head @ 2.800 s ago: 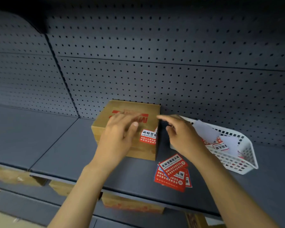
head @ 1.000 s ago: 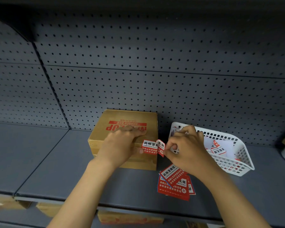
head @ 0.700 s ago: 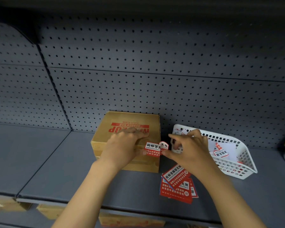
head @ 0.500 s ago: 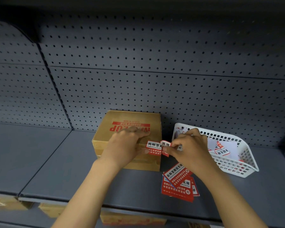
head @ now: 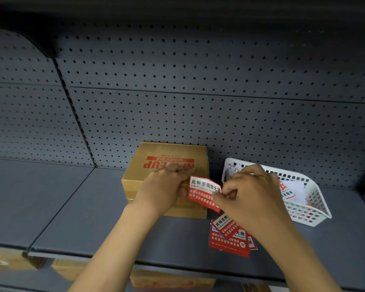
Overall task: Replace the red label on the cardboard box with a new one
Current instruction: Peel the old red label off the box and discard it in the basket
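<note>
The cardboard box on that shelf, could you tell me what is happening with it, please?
A person is peeling the red label off the cardboard box. The left hand steadies the box while the right hand pinches the label's right edge, most of it lifted. Spare labels lie on the shelf, beside a white basket.

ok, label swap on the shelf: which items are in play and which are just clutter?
In play:
cardboard box
red label, pinched by right hand
left hand, steadying the box
stack of new labels

Clutter:
white basket of scraps
boxes on lower shelf
</note>
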A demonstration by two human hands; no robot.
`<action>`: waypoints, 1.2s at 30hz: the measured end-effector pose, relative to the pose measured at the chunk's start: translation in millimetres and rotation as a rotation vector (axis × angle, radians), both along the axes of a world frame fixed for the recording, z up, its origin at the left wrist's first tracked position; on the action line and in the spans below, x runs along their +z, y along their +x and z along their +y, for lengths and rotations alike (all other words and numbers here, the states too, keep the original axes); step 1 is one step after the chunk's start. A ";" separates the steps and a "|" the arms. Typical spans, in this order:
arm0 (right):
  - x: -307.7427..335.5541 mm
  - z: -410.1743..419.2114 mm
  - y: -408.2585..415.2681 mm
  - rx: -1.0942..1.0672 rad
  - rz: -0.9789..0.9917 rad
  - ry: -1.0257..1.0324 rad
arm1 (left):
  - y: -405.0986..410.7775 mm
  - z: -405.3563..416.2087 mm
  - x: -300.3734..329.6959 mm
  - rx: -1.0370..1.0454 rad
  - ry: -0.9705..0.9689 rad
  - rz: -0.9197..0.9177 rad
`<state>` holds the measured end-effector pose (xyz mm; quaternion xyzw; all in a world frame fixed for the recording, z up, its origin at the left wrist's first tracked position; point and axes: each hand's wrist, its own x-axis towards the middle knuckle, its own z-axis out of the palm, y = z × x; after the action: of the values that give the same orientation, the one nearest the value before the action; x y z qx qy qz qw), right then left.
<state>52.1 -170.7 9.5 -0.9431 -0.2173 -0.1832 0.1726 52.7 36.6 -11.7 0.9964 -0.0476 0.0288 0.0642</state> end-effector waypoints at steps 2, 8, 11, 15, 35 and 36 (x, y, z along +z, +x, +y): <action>12.9 -3.8 -9.0 0.014 0.023 0.056 | -1.8 -0.1 0.2 -0.016 0.005 -0.038; 37.5 -8.0 -22.9 0.025 0.098 0.193 | -7.3 4.1 14.8 -0.002 -0.464 0.093; 45.4 -13.1 -22.0 -0.017 0.120 0.227 | -13.6 -2.2 26.6 0.073 -0.963 0.110; 55.9 -20.4 -23.7 -0.035 0.117 0.228 | -26.6 -15.7 37.8 -0.152 -1.289 0.199; 43.5 -66.7 -6.3 -0.174 0.111 0.989 | -17.6 -100.5 55.5 -0.160 -1.341 -0.222; 43.5 -69.7 -6.2 -0.176 0.088 1.019 | -16.8 -102.2 55.8 -0.172 -1.354 -0.215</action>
<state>46.0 -240.3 53.0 -0.7609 -0.0127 -0.2396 0.6029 35.9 -65.6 44.1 0.7211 -0.1043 0.1456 0.6693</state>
